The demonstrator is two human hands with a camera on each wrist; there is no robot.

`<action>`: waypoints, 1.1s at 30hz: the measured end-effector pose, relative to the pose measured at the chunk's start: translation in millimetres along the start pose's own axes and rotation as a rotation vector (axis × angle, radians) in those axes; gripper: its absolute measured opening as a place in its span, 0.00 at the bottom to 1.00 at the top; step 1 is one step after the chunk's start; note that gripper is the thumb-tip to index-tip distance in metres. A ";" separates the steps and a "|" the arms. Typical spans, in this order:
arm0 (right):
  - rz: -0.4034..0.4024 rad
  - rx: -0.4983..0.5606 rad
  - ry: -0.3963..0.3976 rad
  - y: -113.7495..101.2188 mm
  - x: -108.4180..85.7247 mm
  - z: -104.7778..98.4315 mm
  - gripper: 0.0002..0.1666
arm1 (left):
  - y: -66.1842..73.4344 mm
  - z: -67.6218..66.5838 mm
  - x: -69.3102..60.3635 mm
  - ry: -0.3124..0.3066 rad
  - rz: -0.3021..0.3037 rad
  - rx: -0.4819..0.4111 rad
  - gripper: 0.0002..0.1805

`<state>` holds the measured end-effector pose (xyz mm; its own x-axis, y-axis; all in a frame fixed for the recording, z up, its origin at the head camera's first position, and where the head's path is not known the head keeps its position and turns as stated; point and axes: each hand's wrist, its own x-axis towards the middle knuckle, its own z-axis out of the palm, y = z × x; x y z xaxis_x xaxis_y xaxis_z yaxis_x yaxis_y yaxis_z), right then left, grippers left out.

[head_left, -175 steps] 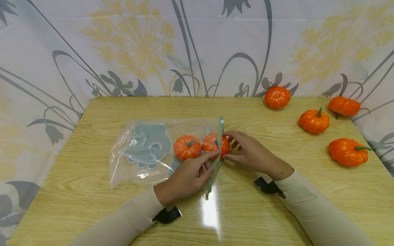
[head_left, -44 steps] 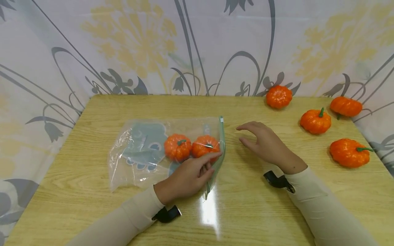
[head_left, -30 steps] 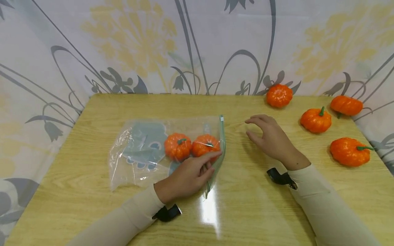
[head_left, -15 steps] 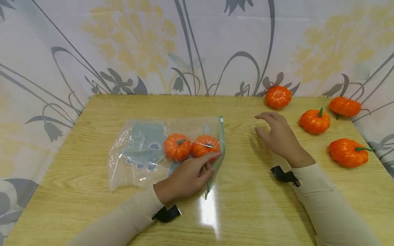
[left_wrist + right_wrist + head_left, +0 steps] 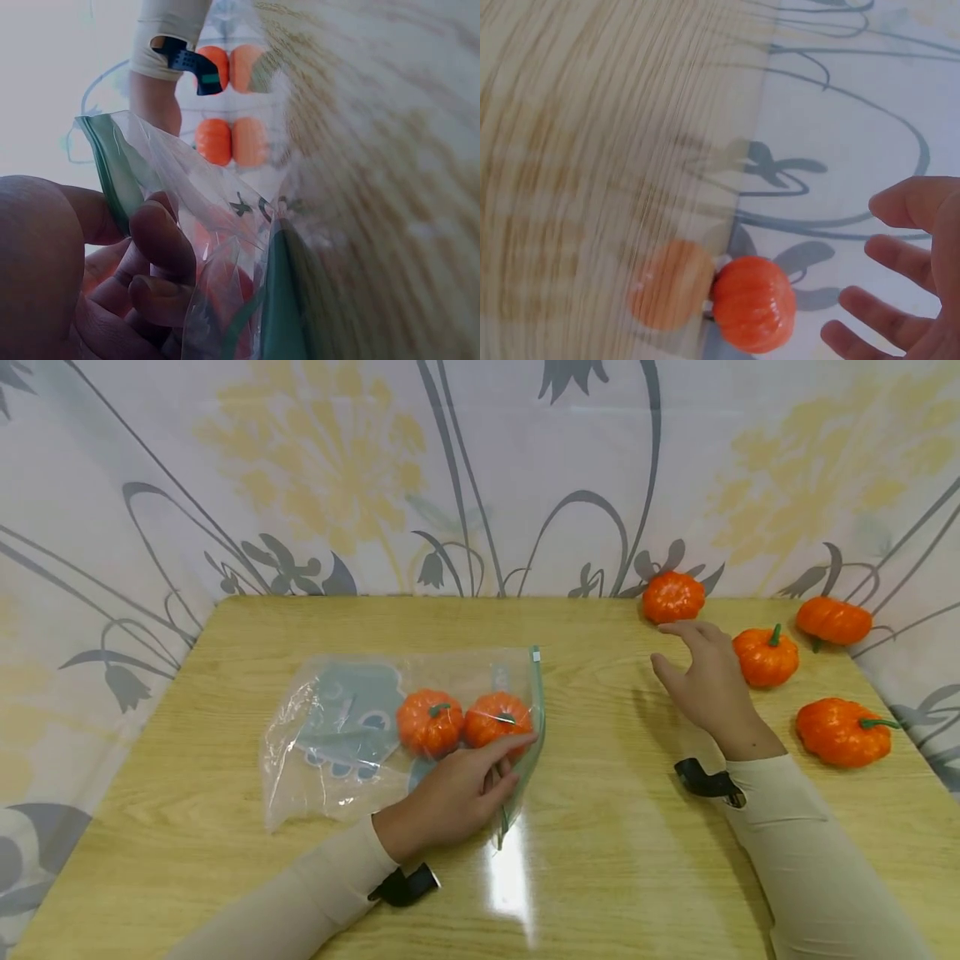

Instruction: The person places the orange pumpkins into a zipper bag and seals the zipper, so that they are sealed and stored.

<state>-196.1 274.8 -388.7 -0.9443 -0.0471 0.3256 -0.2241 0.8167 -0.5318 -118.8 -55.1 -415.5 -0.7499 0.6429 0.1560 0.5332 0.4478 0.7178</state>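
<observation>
Pinching the bag [image 5: 352,710] by its green strip [image 5: 540,693] with my left hand [image 5: 457,793], two bagged pumpkins [image 5: 430,724] [image 5: 497,717] beside those fingers, I judge fetching another the step in hand. My right hand [image 5: 705,681] has thumb and fingers apart, holding nothing; a loose pumpkin [image 5: 672,597] sits just beyond its fingertips. Curling round that seems called for next.

A white backdrop [image 5: 510,452] with a grey and yellow floral print is rising behind a glossy, pale yellow, wood-grained table [image 5: 600,877].
</observation>
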 end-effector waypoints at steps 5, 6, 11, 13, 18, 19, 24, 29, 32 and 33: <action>0.065 0.048 0.039 9.4 1.1 -3.5 0.25 | 0.4 0.0 0.3 0.003 0.015 0.001 0.25; 0.079 0.057 0.047 11.1 1.3 -4.4 0.25 | 0.4 -0.1 0.5 0.003 0.017 0.002 0.25; 0.119 0.088 0.086 18.0 1.1 -7.5 0.27 | -0.2 0.5 0.5 -0.005 0.022 0.004 0.26; 0.127 0.099 0.102 21.1 2.0 -8.1 0.28 | -0.6 0.9 0.2 -0.008 0.017 0.006 0.26; 0.178 0.119 0.146 26.2 6.5 -11.9 0.29 | 0.2 -0.4 1.0 0.000 0.008 0.010 0.26; 0.186 0.121 0.154 26.7 6.8 -12.7 0.29 | 0.4 -0.6 1.1 0.003 0.011 0.009 0.26; 0.232 0.112 0.159 29.2 4.0 -15.6 0.31 | -0.6 0.2 -0.4 -0.003 0.012 -0.001 0.26; 0.272 0.094 0.173 35.4 3.4 -19.3 0.31 | -1.2 0.7 -0.9 -0.003 0.008 0.005 0.26; 0.270 0.084 0.215 39.1 3.9 -22.3 0.31 | -1.4 0.8 -0.3 -0.003 0.006 0.012 0.26; 0.269 0.082 0.227 40.4 4.2 -22.9 0.32 | -1.3 0.8 -0.4 -0.006 0.002 0.012 0.26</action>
<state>-203.6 320.8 -390.8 -0.8965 0.2997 0.3262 -0.0023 0.7331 -0.6801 -119.0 -55.4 -417.1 -0.7465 0.6475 0.1532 0.5394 0.4542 0.7090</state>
